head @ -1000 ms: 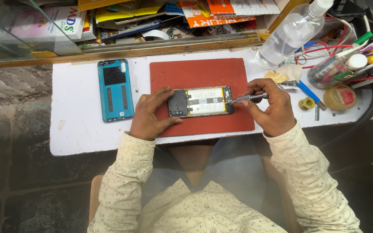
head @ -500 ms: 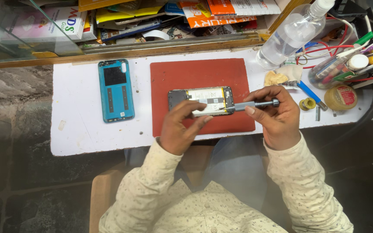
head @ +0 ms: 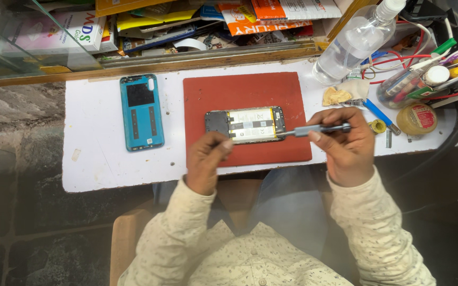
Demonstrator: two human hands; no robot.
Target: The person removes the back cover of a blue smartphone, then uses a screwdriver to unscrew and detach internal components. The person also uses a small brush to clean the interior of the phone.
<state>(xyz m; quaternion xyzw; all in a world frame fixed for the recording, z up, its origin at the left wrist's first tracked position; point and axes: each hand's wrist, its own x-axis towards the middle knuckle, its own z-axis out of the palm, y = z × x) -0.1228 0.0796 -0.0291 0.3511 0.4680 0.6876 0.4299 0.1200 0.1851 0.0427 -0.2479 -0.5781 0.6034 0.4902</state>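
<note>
Left hand (head: 206, 161) — lower centre, fingers curled together, touching phone's near edge, holding nothing visible. Right hand (head: 345, 143) — grip pinching screwdriver (head: 314, 129), tip at phone's right end. Phone (head: 245, 125) — opened, centre frame, on red mat (head: 245, 90). Blue back cover (head: 141, 112) — left, on white surface (head: 91, 159). Bottle (head: 353, 42) — upper right.

A red mat (head: 245, 95) lies on the white desk (head: 96, 159). Left of the hands sits a turquoise back cover (head: 141, 112). The screwdriver (head: 314, 129) is grey; the sleeves (head: 186, 238) cream, finely speckled.
</note>
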